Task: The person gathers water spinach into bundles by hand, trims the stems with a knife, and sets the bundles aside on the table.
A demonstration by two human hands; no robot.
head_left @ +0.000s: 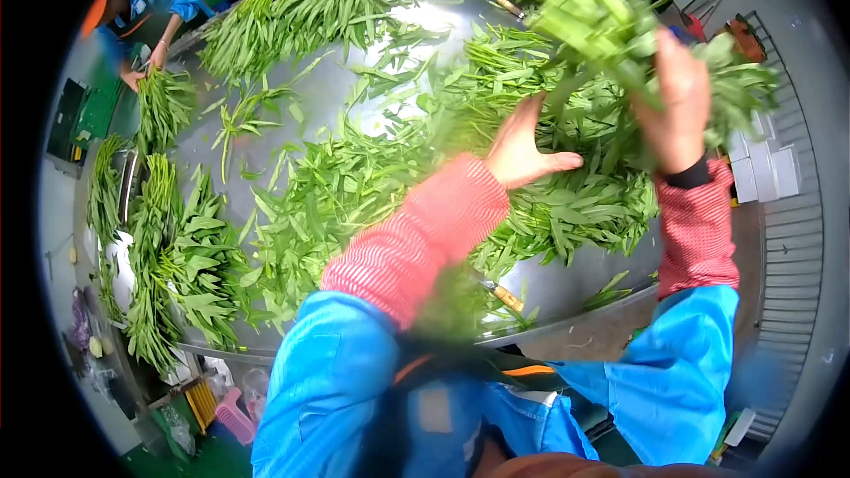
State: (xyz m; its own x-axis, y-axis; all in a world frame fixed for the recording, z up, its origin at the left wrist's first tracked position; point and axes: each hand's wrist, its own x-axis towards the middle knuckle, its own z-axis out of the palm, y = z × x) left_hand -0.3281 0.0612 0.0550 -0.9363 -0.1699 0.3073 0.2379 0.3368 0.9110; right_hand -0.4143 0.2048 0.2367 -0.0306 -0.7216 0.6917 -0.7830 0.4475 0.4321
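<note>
My right hand (680,102) is closed round a bunch of water spinach (589,22), raised at the upper right with its cut stems toward the left. Motion blurs the bunch a little. Lower and to the left, my left hand (524,152) is open, thumb apart from the fingers, with nothing in it. It is over a pile of long-stemmed greens (575,212) on the metal table (332,93). Loose leaves and short pieces (332,186) spread to the left of my left forearm.
Near the table's front edge lies a wooden-handled knife (506,297); another wooden handle (509,7) shows at the back. Bundles of greens line the back (292,18) and left (155,265). At the upper left, a co-worker's hand (158,57) touches a bunch (164,106). White boxes (766,168) stand right.
</note>
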